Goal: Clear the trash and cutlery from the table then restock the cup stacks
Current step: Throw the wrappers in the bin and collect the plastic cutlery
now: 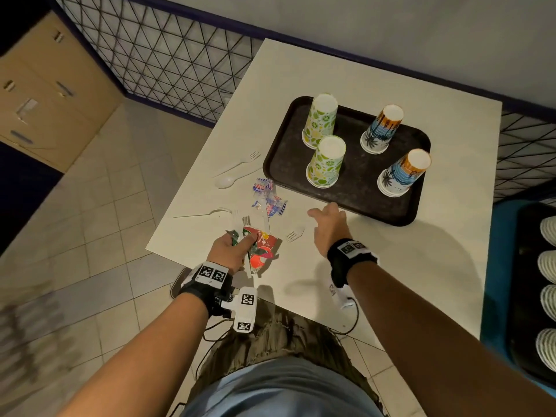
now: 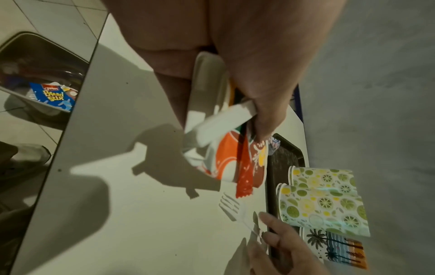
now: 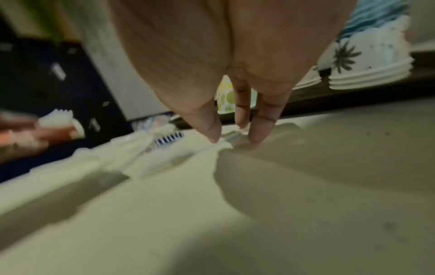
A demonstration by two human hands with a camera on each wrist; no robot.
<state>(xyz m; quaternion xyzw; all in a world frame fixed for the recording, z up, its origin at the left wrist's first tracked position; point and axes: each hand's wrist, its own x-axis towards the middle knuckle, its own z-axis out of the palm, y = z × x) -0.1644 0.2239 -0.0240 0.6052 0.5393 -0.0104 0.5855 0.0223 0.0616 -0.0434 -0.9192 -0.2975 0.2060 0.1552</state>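
My left hand (image 1: pixel 237 243) grips a crushed red and orange paper cup (image 1: pixel 261 251) together with a wrapper and a white plastic cutlery piece (image 2: pixel 223 122), just above the near left corner of the white table (image 1: pixel 391 281). My right hand (image 1: pixel 326 219) is open with straight fingers (image 3: pixel 261 128) pointing down by the tray's near edge, right at the handle end of a clear fork (image 2: pixel 231 206); whether they touch it is unclear. Blue-striped wrappers (image 1: pixel 269 197), a fork (image 1: pixel 240 164) and two spoons (image 1: pixel 227 181) lie on the table. Lime-print (image 1: pixel 320 121) and palm-print (image 1: pixel 382 129) cup stacks stand upside down on the black tray (image 1: pixel 288 164).
A grey bin (image 2: pixel 35 74) holding a Bread Stix packet (image 2: pixel 53 96) stands on the floor under the table's near left edge. At the right, a blue crate carries a dark tray with rows of white cups (image 1: pixel 547 266). A wire-mesh fence runs behind the table.
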